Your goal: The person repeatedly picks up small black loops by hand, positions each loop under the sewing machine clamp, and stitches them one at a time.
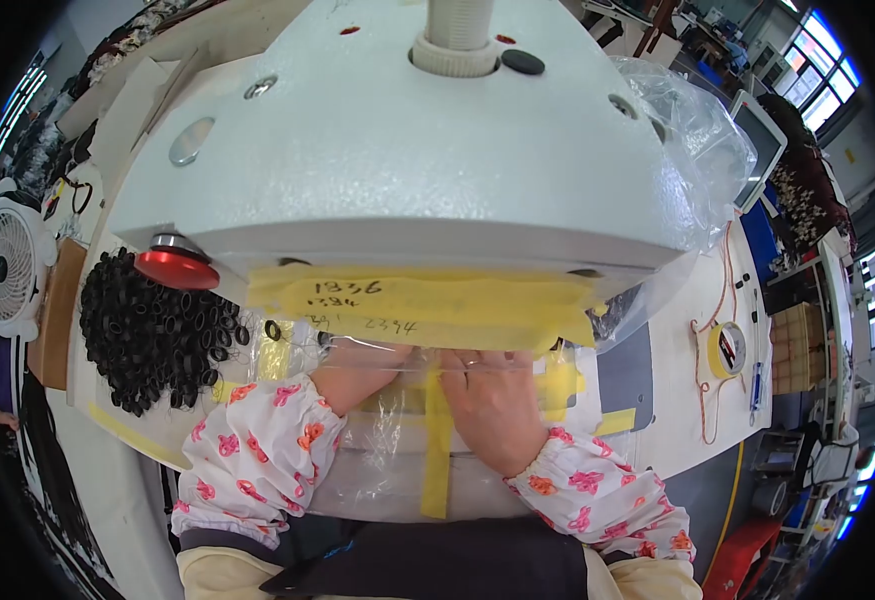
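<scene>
Both of my hands reach under the front edge of a large white machine head (407, 170), which has yellow tape (417, 305) with handwritten numbers along its lower edge. My left hand (362, 372) shows only its back and wrist, and its fingers are hidden under the tape. Close beside it, my right hand (497, 405) lies back upward with a ring on one finger; its fingertips are out of sight. Whatever lies between the hands cannot be seen. A clear plastic sheet (382, 440) with a yellow tape strip (438, 450) hangs over the table's front edge.
A heap of black rings (152, 340) lies to the left, below a red button (177, 268) on the machine. A white fan (5, 262) stands at far left. To the right are a tape roll (726, 350), an orange cord (701, 400) and a blue pen (756, 386).
</scene>
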`<state>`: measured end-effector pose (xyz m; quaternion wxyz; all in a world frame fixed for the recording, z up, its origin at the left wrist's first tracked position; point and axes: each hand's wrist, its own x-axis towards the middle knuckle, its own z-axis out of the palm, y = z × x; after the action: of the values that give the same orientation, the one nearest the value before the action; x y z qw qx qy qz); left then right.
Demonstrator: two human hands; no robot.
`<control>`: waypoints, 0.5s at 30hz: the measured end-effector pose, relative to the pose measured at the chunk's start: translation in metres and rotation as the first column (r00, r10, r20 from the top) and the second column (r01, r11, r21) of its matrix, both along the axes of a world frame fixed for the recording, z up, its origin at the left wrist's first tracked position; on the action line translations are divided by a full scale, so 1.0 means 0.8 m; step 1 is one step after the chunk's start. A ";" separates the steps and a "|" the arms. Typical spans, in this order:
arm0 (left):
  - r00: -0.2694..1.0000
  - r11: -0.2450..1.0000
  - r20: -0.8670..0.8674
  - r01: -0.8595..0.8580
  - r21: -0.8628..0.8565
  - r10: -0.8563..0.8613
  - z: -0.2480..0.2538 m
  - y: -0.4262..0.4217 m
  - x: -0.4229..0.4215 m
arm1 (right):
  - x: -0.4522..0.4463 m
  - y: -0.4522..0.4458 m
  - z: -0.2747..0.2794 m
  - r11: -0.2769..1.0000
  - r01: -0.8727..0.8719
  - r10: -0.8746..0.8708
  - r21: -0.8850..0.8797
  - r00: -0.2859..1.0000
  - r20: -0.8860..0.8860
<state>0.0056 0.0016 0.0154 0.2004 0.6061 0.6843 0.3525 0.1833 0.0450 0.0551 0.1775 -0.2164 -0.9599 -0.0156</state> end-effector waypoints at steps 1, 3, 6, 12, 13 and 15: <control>0.999 1.000 -0.047 0.014 0.015 -0.013 -0.002 -0.001 -0.001 | 0.000 0.000 0.000 1.000 -0.001 0.000 0.018 1.000 0.012; 0.995 0.999 -0.093 0.022 0.025 -0.019 -0.014 -0.003 -0.005 | -0.001 -0.002 0.000 1.000 0.004 -0.004 -0.004 1.000 0.024; 0.999 0.999 0.036 0.035 -0.009 -0.035 -0.029 -0.003 -0.009 | -0.004 -0.001 0.004 0.999 0.004 -0.002 -0.041 0.999 0.047; 0.989 0.997 -0.142 0.056 0.049 -0.048 -0.019 0.000 -0.003 | -0.002 -0.001 0.003 1.000 0.012 -0.011 -0.021 1.000 0.028; 0.999 0.999 -0.036 0.015 0.037 -0.013 -0.016 0.001 -0.002 | -0.001 -0.001 0.002 1.000 0.013 -0.012 -0.011 1.000 0.011; 0.997 1.000 0.069 -0.020 0.016 0.019 -0.010 -0.001 -0.001 | -0.003 -0.001 0.001 0.999 -0.004 0.004 -0.039 1.000 0.021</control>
<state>0.0050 0.0011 0.0073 0.2153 0.5886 0.6799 0.3806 0.1812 0.0445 0.0557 0.1633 -0.2177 -0.9623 0.0010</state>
